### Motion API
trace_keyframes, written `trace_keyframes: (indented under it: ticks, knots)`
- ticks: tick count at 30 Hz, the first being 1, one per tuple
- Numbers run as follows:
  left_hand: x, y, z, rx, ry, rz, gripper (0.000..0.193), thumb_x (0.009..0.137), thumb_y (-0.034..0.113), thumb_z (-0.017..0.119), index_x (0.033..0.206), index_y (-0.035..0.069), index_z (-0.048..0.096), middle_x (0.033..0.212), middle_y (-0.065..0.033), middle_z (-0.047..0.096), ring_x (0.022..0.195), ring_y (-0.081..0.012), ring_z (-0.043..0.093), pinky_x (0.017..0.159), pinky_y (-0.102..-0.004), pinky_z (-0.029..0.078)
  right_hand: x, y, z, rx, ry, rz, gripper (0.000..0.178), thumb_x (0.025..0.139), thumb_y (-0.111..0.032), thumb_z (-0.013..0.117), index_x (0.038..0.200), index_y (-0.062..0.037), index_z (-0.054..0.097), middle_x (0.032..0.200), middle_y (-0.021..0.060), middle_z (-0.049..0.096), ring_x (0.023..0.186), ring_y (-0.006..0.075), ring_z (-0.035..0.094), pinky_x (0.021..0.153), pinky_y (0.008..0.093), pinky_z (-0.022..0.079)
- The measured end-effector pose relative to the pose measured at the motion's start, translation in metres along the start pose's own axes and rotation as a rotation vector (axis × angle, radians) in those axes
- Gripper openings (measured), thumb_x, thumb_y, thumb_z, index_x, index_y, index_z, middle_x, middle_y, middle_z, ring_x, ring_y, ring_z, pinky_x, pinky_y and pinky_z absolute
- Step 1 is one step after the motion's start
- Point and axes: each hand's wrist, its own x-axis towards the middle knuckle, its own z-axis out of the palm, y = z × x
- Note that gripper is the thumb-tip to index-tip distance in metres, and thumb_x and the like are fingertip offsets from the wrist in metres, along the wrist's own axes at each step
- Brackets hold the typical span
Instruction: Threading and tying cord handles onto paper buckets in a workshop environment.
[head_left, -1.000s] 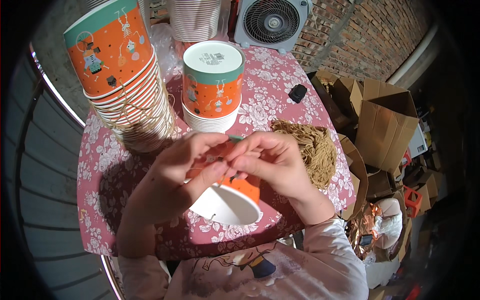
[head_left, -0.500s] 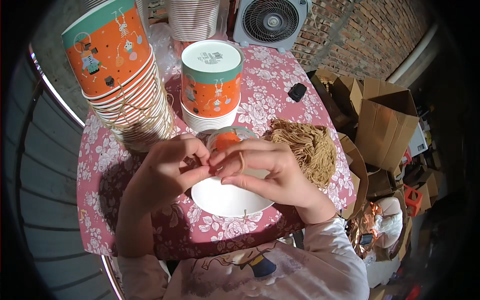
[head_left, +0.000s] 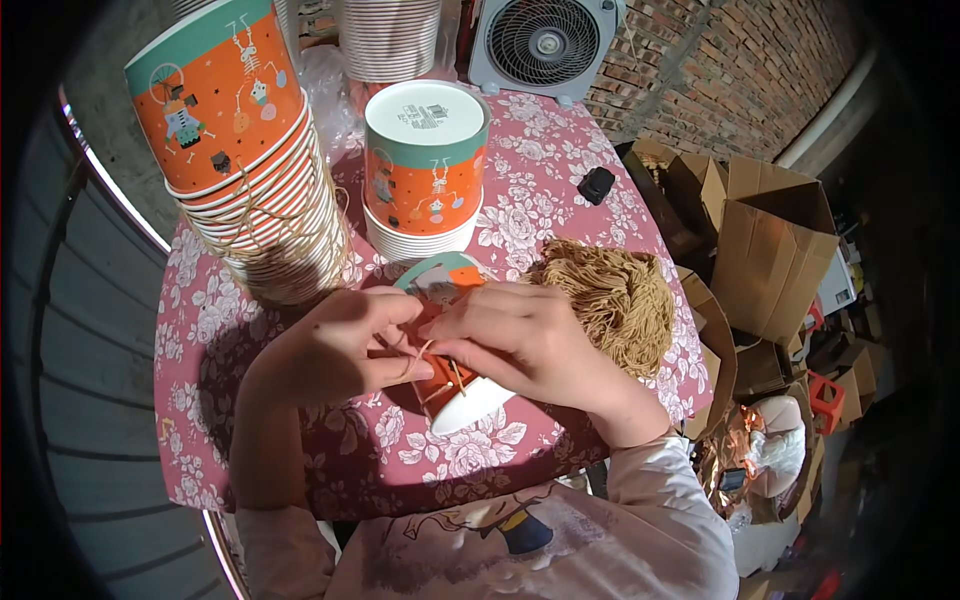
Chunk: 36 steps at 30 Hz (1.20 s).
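Observation:
An orange and teal paper bucket (head_left: 440,285) lies tilted on its side in front of me, its white rim toward my body. My left hand (head_left: 335,340) is at the bucket's left side, thumb and fingers pinched on a thin tan cord (head_left: 424,350). From the other side my right hand (head_left: 525,335) reaches over the bucket, fingers bent and pressed together on the same cord. A short cord end pokes out below the right fingers against the orange wall. Both hands hide much of the bucket.
A bundle of tan cords (head_left: 610,300) lies right of the bucket. Behind stand an inverted bucket stack (head_left: 428,180) and, at left, a taller one (head_left: 225,110) with cords hanging on it. A black object (head_left: 596,185), a fan (head_left: 545,45) and cardboard boxes (head_left: 770,250) are farther off.
The bucket has turned, so its orange side shows and less of its white opening does. My right hand has closed in and rolled over; the cord now shows between both hands.

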Motion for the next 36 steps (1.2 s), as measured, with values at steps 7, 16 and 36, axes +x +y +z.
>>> trace_keyframes:
  ticks: [7, 16, 36]
  knots:
    - [0.005, -0.014, 0.006, 0.178, -0.084, -0.005, 0.028, 0.073, 0.017, 0.089, 0.084, 0.001, 0.069, 0.079, -0.0115, 0.069, 0.076, -0.0229, 0.072, 0.067, -0.0345, 0.055, 0.001, 0.021, 0.025, -0.176, 0.092, -0.139, 0.012, 0.083, -0.012, 0.075, 0.092, -0.0073, 0.067, 0.079, 0.0059, 0.060, 0.070, 0.0261, 0.066, 0.057, 0.0378, 0.052]
    - [0.011, -0.006, 0.024, 0.334, 0.021, -0.100, 0.015, 0.074, 0.016, 0.081, 0.079, 0.005, 0.071, 0.081, -0.0096, 0.070, 0.077, -0.0254, 0.071, 0.070, -0.0356, 0.055, 0.003, 0.028, 0.023, -0.152, 0.126, 0.003, 0.011, 0.082, -0.004, 0.077, 0.092, -0.0027, 0.072, 0.086, 0.0090, 0.072, 0.077, 0.0293, 0.070, 0.069, 0.0380, 0.057]
    - [0.002, 0.015, 0.005, -0.741, 0.132, -0.105, 0.007, 0.103, 0.014, 0.059, 0.101, 0.007, 0.059, 0.081, 0.0034, 0.059, 0.060, -0.0018, 0.044, 0.055, -0.0183, 0.033, 0.004, 0.005, -0.020, 0.283, -0.053, -0.077, 0.012, 0.082, -0.007, 0.081, 0.093, -0.0057, 0.078, 0.103, 0.0094, 0.073, 0.106, 0.0288, 0.065, 0.098, 0.0437, 0.048]
